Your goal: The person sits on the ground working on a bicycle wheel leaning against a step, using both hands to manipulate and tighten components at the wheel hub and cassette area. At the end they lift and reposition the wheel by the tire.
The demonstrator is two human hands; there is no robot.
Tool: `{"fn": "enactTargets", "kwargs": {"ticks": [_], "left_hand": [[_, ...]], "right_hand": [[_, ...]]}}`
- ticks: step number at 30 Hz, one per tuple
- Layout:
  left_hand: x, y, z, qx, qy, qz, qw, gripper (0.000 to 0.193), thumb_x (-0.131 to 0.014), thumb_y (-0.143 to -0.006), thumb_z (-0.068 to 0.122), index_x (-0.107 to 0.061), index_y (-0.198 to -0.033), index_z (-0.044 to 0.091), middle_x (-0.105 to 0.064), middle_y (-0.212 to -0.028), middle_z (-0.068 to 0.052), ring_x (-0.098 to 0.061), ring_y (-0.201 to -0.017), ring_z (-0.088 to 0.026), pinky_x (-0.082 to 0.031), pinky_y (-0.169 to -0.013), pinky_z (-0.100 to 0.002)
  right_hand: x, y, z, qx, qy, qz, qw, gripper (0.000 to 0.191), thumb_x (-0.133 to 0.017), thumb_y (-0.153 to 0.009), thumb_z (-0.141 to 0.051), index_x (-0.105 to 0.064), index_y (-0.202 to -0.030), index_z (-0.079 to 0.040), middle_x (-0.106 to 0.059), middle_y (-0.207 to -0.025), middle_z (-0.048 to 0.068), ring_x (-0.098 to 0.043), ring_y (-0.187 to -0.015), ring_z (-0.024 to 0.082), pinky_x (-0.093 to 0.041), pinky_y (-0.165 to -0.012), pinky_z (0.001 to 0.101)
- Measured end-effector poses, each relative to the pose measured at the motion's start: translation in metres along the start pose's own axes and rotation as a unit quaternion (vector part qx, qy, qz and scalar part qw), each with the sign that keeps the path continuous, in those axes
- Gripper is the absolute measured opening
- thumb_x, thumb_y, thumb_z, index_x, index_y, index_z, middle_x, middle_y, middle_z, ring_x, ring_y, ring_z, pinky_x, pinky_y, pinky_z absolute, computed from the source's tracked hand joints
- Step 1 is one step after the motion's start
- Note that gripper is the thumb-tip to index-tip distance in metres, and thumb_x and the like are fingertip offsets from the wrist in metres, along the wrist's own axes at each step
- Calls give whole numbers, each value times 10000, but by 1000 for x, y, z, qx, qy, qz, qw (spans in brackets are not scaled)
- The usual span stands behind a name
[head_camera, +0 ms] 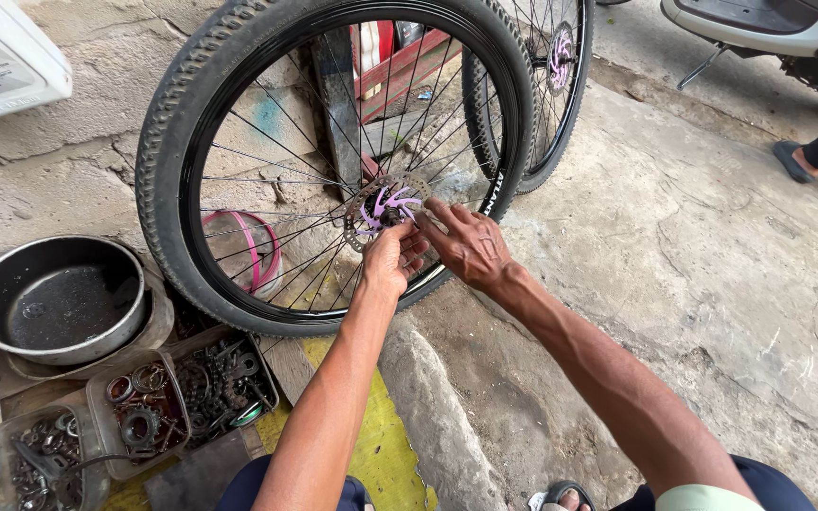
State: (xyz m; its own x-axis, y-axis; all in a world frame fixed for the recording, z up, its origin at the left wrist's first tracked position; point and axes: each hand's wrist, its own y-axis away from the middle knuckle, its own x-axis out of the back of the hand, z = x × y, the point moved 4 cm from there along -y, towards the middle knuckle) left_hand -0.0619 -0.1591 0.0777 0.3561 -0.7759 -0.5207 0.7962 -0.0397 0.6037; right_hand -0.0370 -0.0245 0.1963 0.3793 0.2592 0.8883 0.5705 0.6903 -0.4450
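Both hands work at a standing bicycle wheel's hub: left hand pinches the purple-centred brake disc just above it, right hand beside, fingers spread on it, apparently seating it

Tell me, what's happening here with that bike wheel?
A person crouches on a concrete floor, both hands at the hub of a bicycle wheel that stands upright against the wall. The left hand and the right hand meet at the purple brake disc in the wheel's middle, fingers on it. A second wheel leans just behind. To the left sit a dark metal pan and clear tubs of small metal parts.
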Motion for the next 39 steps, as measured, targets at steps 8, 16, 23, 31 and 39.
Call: {"fn": "enactTargets", "kwargs": {"ticks": [8,16,23,31,39], "left_hand": [[-1,-12,5,-10,18,-24,1000,110,-706,-937,248,-705,-939,137,-711,-822,-13,-683,-764,-158,-470,-685,-366],[-8,-30,9,-6,22,-35,999,122,-702,-925,248,-676,-965,136,-717,-864,-31,-691,-807,-183,-464,-736,-393],[-9,-40,9,4,33,-31,999,121,-705,-899,239,-674,-972,147,-708,-870,-23,-677,-803,-185,-461,-744,-401],[-11,-20,6,-21,18,-36,999,213,-662,-926,314,-668,-954,103,-690,-832,-30,-651,-765,-182,-472,-716,-385],[0,-1,2,1,23,42,999,328,-480,-949,354,-654,-939,76,-714,-858,-70,-685,-667,-201,-454,-643,-381]], "right_hand": [[-21,-11,19,72,30,-41,996,377,-662,-834,-131,-615,-1193,-25,-614,-1187,126,-634,-1015,263,-540,-730,400],[-38,-18,36,96,21,-7,995,288,-693,-836,-112,-619,-1102,-31,-615,-949,93,-637,-880,241,-494,-722,406],[-51,-16,40,47,-104,66,991,260,-700,-810,-69,-605,-1048,-32,-602,-887,88,-619,-796,261,-521,-688,397],[-64,-2,37,-315,-382,40,868,192,-646,-1000,-170,-612,-1100,-9,-744,-881,97,-742,-719,170,-629,-589,308],[-68,7,19,-509,-592,41,623,190,-709,-978,-182,-716,-870,-26,-753,-768,112,-658,-598,120,-485,-495,276]]}}
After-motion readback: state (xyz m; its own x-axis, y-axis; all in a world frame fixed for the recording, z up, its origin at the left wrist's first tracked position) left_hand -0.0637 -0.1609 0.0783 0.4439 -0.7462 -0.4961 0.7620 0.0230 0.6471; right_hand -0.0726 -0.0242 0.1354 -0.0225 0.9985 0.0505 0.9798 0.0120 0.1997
